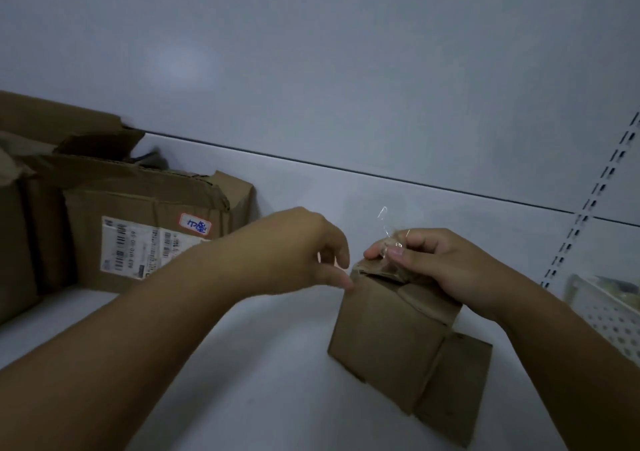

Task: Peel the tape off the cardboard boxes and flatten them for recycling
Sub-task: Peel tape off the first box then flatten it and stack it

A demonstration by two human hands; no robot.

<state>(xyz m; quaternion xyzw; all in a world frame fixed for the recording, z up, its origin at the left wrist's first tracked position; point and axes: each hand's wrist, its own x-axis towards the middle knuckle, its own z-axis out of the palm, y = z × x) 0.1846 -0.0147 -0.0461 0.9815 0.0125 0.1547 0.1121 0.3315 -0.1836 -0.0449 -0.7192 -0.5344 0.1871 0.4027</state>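
A small brown cardboard box [388,343] stands on the pale shelf surface [242,364], with one bottom flap folded out toward me. My right hand [440,263] grips the box's crumpled top edge and pinches a strip of clear tape [384,224] that curls up above my fingers. Just left of the box's top corner hovers my left hand [304,250], fingers loosely curled, its fingertips close to the cardboard and holding nothing.
Larger torn cardboard boxes [138,229] with shipping labels sit at the left against the back wall. A white perforated basket [609,315] stands at the right edge. A slotted shelf upright [595,201] runs up the right side.
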